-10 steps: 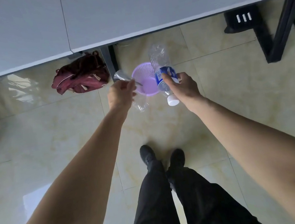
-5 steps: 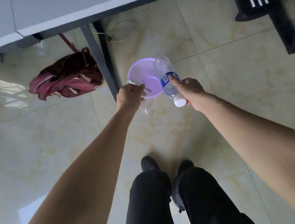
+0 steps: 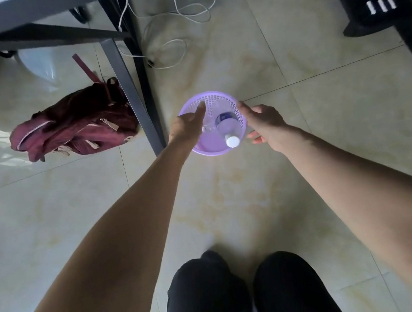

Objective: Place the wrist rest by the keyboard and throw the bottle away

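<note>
My right hand (image 3: 263,121) hung with its grip spread wide and empty, fingers loose just beside the rim of the purple basket (image 3: 200,149). The bottle (image 3: 227,126) stood inside that basket, cap up and leaning toward my right hand, clear of my fingers. I judged that the release was done on that side: the basket served as the bin, and the bottle stood there because I had lowered it base first.

My left hand (image 3: 187,126) reached over the basket's opposite rim, one finger pointing past it across the mesh. Something thin and clear showed just beyond that hand, inside the basket, perhaps crumpled plastic. I could not tell whether that grip held it or had let it go.

The basket sat on the tiled floor between my two hands. Just outside my left hand stood the dark leg of the worktop (image 3: 133,97), near enough to catch my knuckles if I drew back carelessly. Further out on that side lay a maroon backpack (image 3: 76,123), slumped against the leg. Beyond the basket, white cables (image 3: 170,44) trailed loose over the tiles. Well off from my right hand stood a black frame (image 3: 373,0). The wrist rest and keyboard were nowhere in sight, so I could not judge that half of the job.
</note>
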